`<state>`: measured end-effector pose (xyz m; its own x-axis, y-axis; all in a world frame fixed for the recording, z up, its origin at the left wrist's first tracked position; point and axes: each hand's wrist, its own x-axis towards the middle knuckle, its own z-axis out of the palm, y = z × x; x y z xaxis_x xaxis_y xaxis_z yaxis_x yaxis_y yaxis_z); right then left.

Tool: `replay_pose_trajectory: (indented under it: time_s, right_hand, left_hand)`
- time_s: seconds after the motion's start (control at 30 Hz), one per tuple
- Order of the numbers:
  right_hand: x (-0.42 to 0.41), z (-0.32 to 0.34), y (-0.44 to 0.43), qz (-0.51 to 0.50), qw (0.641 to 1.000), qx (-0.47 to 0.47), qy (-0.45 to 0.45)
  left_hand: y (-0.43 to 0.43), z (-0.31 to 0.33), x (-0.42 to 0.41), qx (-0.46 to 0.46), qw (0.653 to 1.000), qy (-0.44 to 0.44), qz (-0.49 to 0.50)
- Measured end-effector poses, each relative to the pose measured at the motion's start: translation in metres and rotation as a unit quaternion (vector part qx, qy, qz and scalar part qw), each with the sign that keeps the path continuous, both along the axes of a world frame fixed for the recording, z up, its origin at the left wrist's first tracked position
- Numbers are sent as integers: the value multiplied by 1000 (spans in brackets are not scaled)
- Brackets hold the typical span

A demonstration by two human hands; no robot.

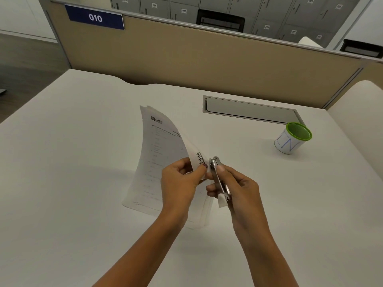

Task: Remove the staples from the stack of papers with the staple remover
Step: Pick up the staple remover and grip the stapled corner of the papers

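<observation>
Metal staple remover (220,179) gripped in right hand (240,189), fingers (211,186) curled round its arms, tip at the corner of the stack of papers (161,154). Left hand (182,183) pinches that corner, just beside the tip; sheets curl up beyond the fingers, lower edge on the tabletop (83,183). Judged: paper light, limp, tears easily — hold close to the staple. Open room round the fingers; green-rimmed cup (292,139) well apart, to their right

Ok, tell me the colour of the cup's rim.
The cup has a bright green rim, seen in the head view.
</observation>
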<state>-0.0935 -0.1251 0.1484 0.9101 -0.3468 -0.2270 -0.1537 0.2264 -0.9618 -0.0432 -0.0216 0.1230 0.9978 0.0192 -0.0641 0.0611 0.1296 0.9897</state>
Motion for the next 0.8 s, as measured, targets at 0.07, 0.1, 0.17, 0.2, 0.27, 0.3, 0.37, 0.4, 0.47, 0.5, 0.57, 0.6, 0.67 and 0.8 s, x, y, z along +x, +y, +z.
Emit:
replay_pose_trajectory:
  time_s: [0.07, 0.1, 0.17, 0.2, 0.27, 0.3, 0.37, 0.4, 0.47, 0.5, 0.57, 0.6, 0.67, 0.8]
  right_hand:
    - [0, 1, -1, 13, 997, 70, 18]
    - [1, 2, -1, 19, 993, 112, 27]
    - [2, 3, -1, 31, 978, 202, 45]
    - [3, 4, -1, 34, 968, 244, 55]
    - [4, 5, -2, 33, 949, 306, 74]
    - [5, 5, -3, 30, 940, 329, 84]
    - [5, 5, -5, 21, 923, 371, 104]
    - [5, 5, -6, 16, 915, 387, 112]
    - [5, 6, -8, 8, 904, 410, 123]
    - [5, 5, -8, 7, 900, 418, 126]
    - [5, 5, -9, 9, 893, 430, 131]
    - [5, 5, -10, 10, 891, 435, 132]
    - [6, 3, -13, 18, 886, 444, 132]
    - [4, -1, -26, 62, 864, 486, 114]
  left_hand:
    - [1, -1, 0, -3, 1000, 8, 0]
    - [2, -2, 1, -1, 1000, 13, 0]
    - [3, -2, 0, 3, 1000, 26, 2]
    - [4, -1, 0, 6, 999, 33, 3]
    - [4, 1, 0, 10, 999, 39, 2]
    - [5, 2, 0, 9, 999, 41, 1]
    - [5, 3, 0, 10, 999, 46, 0]
    - [5, 3, 0, 10, 999, 48, 0]
    - [4, 3, 1, 8, 999, 51, -2]
    - [4, 2, 1, 9, 998, 54, -4]
    - [4, 2, 2, 9, 998, 62, -9]
    - [4, 1, 3, 7, 998, 65, -12]
    - [4, -1, 3, 3, 997, 69, -16]
    - [10, -1, 7, -40, 995, 88, -33]
